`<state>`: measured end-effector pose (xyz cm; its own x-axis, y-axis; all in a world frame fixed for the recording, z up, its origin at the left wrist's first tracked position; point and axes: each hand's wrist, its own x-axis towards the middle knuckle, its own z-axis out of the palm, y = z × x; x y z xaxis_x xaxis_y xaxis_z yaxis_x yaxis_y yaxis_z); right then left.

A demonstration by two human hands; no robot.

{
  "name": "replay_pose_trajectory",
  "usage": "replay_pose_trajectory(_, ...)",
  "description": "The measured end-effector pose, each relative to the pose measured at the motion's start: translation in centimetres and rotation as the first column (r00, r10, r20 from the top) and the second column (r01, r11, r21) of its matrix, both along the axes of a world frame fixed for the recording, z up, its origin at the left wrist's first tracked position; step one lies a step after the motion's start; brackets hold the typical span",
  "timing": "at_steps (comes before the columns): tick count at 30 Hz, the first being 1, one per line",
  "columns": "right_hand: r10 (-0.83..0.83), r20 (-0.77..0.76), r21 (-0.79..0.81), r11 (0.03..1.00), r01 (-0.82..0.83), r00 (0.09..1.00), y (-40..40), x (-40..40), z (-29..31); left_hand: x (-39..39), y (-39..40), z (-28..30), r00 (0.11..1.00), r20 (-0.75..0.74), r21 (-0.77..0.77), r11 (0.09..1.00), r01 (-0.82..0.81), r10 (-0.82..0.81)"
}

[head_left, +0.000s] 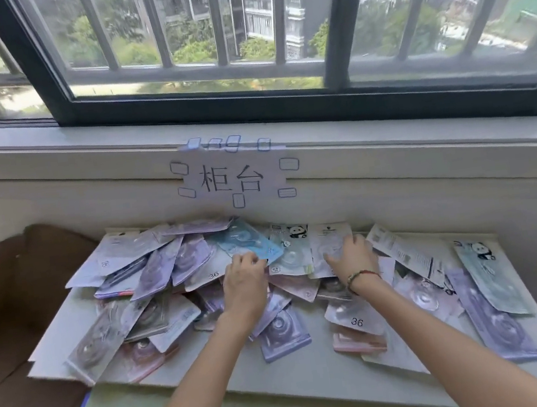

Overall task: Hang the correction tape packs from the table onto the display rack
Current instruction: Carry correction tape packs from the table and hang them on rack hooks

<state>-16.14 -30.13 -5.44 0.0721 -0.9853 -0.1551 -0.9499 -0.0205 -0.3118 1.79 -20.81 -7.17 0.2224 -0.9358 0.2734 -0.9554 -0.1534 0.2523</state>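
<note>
Forearms reach in from six o'clock over the table [316, 373]. At twelve o'clock, the left hand [244, 283] curls its fingers on a blue pack [248, 242]; the right hand [352, 253] pinches a pale pack [328, 240] just beside it. Correction tape packs [154, 276] lie heaped and overlapping, likely light, slick and bendy, so grab the stiff card edge. No rack or container in sight.

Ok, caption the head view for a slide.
Both hands, left and right, sort through correction tape packs piled on the table below a window.
</note>
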Motion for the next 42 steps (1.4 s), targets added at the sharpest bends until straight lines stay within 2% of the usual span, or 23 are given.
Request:
replay_pose_trajectory(8,-0.004,-0.107,0.028,1.000,0.007,0.994,-1.6,0.7,-0.1,-0.1,-1.1,0.4,0.993,0.122,0.034,0.999,-0.004,0.000)
replay_pose_trajectory(14,0.062,-0.111,0.108,0.993,-0.050,0.992,-1.5,0.2,1.4,-1.5,-1.3,1.9,0.989,0.067,-0.052,0.989,0.137,-0.134)
replay_pose_trajectory(17,0.077,-0.117,0.026,0.997,-0.075,0.990,-1.2,-1.1,2.2,-2.9,-1.2,2.2,0.956,-0.064,-0.003,0.959,0.285,-0.285)
replay_pose_trajectory(18,0.076,-0.107,0.018,0.997,-0.075,0.991,-1.1,-1.7,2.4,-3.4,-1.2,2.3,0.938,-0.132,0.081,0.940,0.332,-0.320)
replay_pose_trajectory(19,0.084,-0.111,0.031,0.996,-0.081,0.990,-1.1,-2.2,2.6,-3.7,-1.2,2.3,0.913,-0.206,0.150,0.911,0.385,-0.352)
replay_pose_trajectory(21,0.114,-0.148,0.097,0.990,-0.101,0.982,-1.0,-3.1,2.8,-4.2,-1.1,2.4,0.871,-0.323,0.133,0.893,0.430,-0.371)
replay_pose_trajectory(23,0.133,-0.149,0.120,0.986,-0.115,0.980,-1.0,-3.7,2.8,-3.7,-1.3,2.3,0.893,-0.319,0.064,0.933,0.355,-0.318)
replay_pose_trajectory(24,0.135,-0.131,0.125,0.985,-0.119,0.982,-1.0,-3.8,2.7,-3.0,-1.5,2.4,0.919,-0.272,0.083,0.945,0.316,-0.283)
replay_pose_trajectory(26,0.121,-0.103,0.125,0.986,-0.108,0.987,-0.7,-3.9,2.4,-1.4,-2.1,2.4,0.960,-0.141,0.258,0.927,0.271,-0.241)
replay_pose_trajectory(28,0.083,-0.101,0.095,0.993,-0.074,0.991,-0.6,-3.8,2.0,-0.4,-2.5,2.4,0.962,-0.078,0.436,0.858,0.270,-0.263)
replay_pose_trajectory(30,0.057,-0.131,0.069,0.996,-0.049,0.990,-0.5,-3.5,1.9,0.0,-2.7,2.2,0.957,-0.058,0.505,0.819,0.273,-0.284)
replay_pose_trajectory(33,0.029,-0.154,0.070,0.997,-0.019,0.988,-0.4,-3.0,1.9,-0.4,-3.0,2.2,0.962,-0.023,0.528,0.814,0.243,-0.273)
replay_pose_trajectory(36,0.027,-0.078,0.135,0.991,-0.016,0.997,-0.4,-3.0,1.8,-0.7,-3.6,2.7,0.966,0.024,0.511,0.833,0.210,-0.258)
replay_pose_trajectory(42,0.055,-0.078,0.234,0.972,-0.036,0.995,-0.5,-3.5,1.9,-1.0,-4.3,2.8,0.974,-0.108,0.502,0.834,0.228,-0.201)
